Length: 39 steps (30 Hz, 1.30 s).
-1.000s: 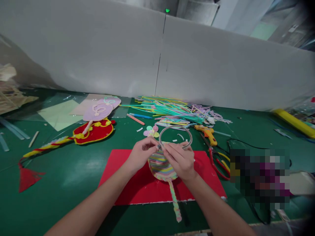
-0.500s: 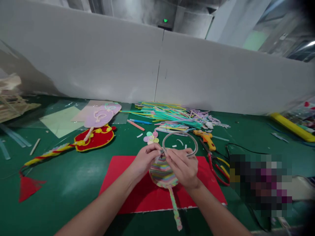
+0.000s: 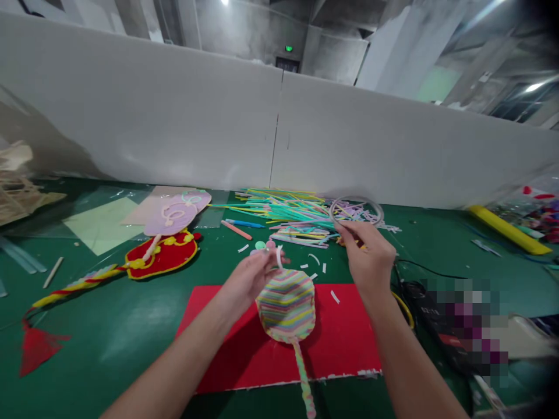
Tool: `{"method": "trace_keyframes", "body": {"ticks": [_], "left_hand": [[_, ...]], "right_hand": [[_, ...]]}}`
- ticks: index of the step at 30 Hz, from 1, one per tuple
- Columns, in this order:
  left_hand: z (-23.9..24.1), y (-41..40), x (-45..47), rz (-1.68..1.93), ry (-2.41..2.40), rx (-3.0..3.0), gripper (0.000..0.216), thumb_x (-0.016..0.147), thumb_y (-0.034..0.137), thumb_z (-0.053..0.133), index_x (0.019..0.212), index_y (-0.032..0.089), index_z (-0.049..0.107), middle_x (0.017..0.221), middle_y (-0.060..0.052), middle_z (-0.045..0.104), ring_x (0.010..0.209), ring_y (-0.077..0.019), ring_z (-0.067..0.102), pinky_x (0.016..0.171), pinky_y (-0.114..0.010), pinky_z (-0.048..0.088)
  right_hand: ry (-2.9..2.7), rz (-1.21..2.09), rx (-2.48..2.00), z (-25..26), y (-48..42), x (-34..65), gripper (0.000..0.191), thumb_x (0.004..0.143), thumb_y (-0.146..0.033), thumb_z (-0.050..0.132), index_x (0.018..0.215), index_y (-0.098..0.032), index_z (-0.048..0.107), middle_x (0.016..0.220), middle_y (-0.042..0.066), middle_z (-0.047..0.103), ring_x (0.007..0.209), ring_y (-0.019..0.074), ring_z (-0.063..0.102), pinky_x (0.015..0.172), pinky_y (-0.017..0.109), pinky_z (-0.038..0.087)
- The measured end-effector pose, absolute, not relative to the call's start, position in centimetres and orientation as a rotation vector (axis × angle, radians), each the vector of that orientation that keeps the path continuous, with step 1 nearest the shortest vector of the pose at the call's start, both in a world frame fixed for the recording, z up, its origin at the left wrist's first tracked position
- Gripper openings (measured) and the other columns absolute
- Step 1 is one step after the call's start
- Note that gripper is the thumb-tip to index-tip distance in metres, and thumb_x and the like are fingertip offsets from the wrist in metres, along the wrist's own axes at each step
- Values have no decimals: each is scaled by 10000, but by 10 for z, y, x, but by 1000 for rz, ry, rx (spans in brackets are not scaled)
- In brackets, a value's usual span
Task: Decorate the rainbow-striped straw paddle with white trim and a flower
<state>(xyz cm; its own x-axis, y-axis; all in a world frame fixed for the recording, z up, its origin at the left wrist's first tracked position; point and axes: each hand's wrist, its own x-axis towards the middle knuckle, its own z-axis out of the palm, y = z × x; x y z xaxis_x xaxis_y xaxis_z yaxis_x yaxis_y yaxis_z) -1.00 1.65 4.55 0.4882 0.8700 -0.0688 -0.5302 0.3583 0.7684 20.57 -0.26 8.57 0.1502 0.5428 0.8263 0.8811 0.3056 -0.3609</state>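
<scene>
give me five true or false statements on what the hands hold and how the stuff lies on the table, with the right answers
1. The right hand holds a gray ring. True.
2. The left hand holds the blue pen. False: a white strip is at its fingertips; the blue pen lies on the green table.
3. The striped fan is over the red board, its handle reaching past the near edge. True.
4. The red tassel lies to the right of the red board. False: the red tassel lies to the left of it.
5. Both hands grip the handle. False: neither hand touches it.
</scene>
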Motion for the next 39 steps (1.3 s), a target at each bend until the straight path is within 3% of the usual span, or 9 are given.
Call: {"method": "trace_keyframes", "body": {"ticks": [5, 9, 11, 14, 19, 24, 28, 39], "left_hand": [[45, 27, -14, 1033, 641, 901, 552, 745, 618, 548, 1042, 171, 676, 1273, -110, 571, 1216, -276, 453, 1015, -381, 315], [33, 23, -10, 1069, 637, 909, 569, 773, 609, 521, 1170, 211, 611, 1349, -98, 505, 1271, -280, 404, 1047, -415, 278], [29, 20, -9, 1076, 639, 911, 582, 786, 614, 496, 1230, 244, 564, 1378, -82, 474, 1289, -274, 385, 1058, -421, 262], [25, 18, -8, 1055, 641, 913, 608, 797, 642, 443, 1280, 279, 511, 1394, -61, 457, 1320, -259, 341, 1080, -427, 233], [18, 10, -4, 1034, 618, 986, 572, 832, 627, 384, 1317, 331, 455, 1431, -17, 408, 1342, -240, 300, 1088, -422, 226], [9, 3, -1, 979, 568, 1016, 501, 884, 567, 329, 1336, 367, 413, 1440, 16, 393, 1355, -212, 275, 1103, -401, 200], [7, 2, 0, 974, 558, 1004, 498, 894, 555, 316, 1345, 363, 400, 1400, -6, 452, 1358, -206, 267, 1104, -404, 199], [8, 0, 3, 972, 593, 980, 487, 845, 575, 429, 1272, 355, 505, 1361, -4, 498, 1327, -214, 331, 1077, -362, 268]], "right_hand": [[-1482, -183, -1801, 43, 7, 234, 266, 876, -380, 483, 928, -194, 666, 841, 51, 684, 571, 151, 588, 639, 301, 449], [-1548, -192, -1987, 14, 8, 239, 261, 856, -299, 467, 929, -184, 690, 1037, 129, 631, 804, 229, 605, 664, 339, 435], [-1568, -166, -1953, 13, 8, 233, 258, 833, -323, 495, 929, -191, 696, 1041, 129, 607, 802, 229, 589, 668, 346, 432], [-1564, 57, -1769, 24, 7, 215, 266, 822, -388, 518, 862, -198, 699, 897, 84, 626, 686, 184, 550, 660, 331, 429], [-1383, 586, -1469, 34, 0, 177, 259, 753, -428, 608, 798, -191, 701, 822, 49, 664, 710, 171, 542, 610, 280, 406], [-1150, 973, -1463, 28, -5, 157, 342, 709, -465, 649, 887, -178, 707, 627, -4, 583, 499, 94, 371, 459, 241, 276], [-1033, 1067, -1428, 24, -5, 157, 381, 672, -491, 674, 867, -165, 696, 537, -42, 473, 451, 63, 279, 414, 224, 202], [-891, 1249, -1305, 21, -5, 160, 333, 623, -449, 736, 802, -171, 690, 570, -53, 426, 452, 41, 238, 408, 216, 131]]}}
